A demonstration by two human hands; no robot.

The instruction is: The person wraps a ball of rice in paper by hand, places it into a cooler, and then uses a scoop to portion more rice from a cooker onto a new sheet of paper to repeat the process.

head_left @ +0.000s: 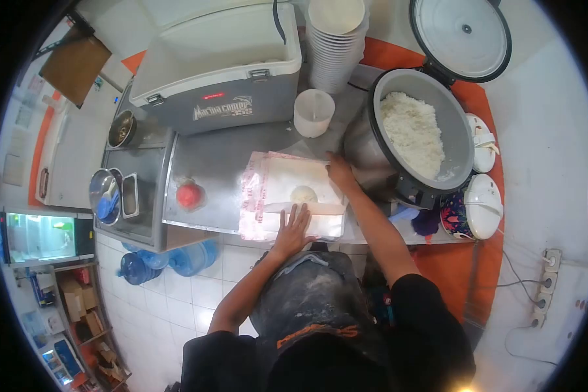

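A stack of wrapping paper sheets (294, 171) with pink print along the left side lies on the metal counter. On the top sheet sits a small rounded mound of white rice (304, 194). My left hand (294, 225) is open, its spread fingers lying on a folded strip of the paper just below the rice. At the upper right edge of the stack, close to the rice cooker, my right hand (340, 172) touches the paper with fingers apart. Its fingertips are small in view.
A large open rice cooker (357, 153) full of rice stands at right. Behind are a grey cooler box (222, 98), a white container (314, 114) and stacked tubs (334, 59). A red round item (190, 195) lies left. A metal sink (149, 189) adjoins the counter.
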